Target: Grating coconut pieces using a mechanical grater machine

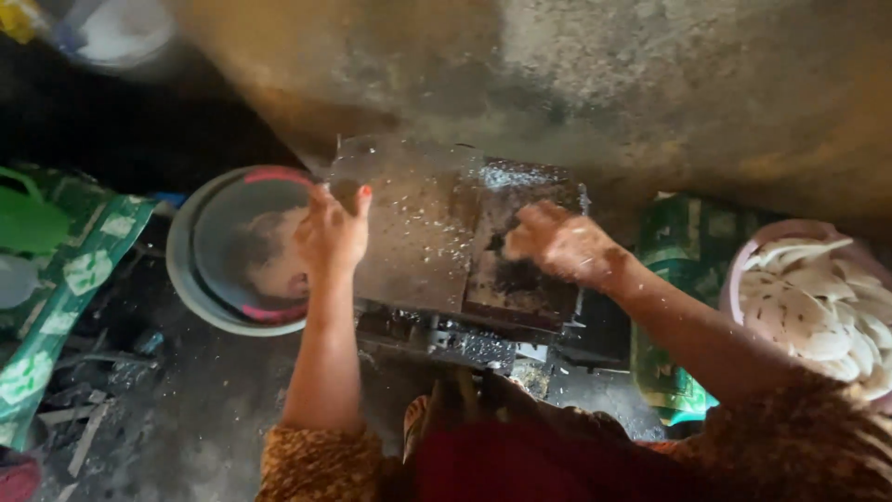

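Over the dark griddle plate [418,232], my left hand [333,234] has its grip on the plate's left edge, fingers curled; my right hand [562,244] pinches loosely at crumbs there. Specks remain scattered; the bowl [200,279] and basket of white crackers [818,297] flank me.

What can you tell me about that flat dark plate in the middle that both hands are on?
The plate is a flat, square-looking slab, dark and greasy like blackened metal, speckled with pale crumbs. It lies level on a low sooty stand against the wall. The left hand touches its left edge, and the right hand rests on its darker right part.
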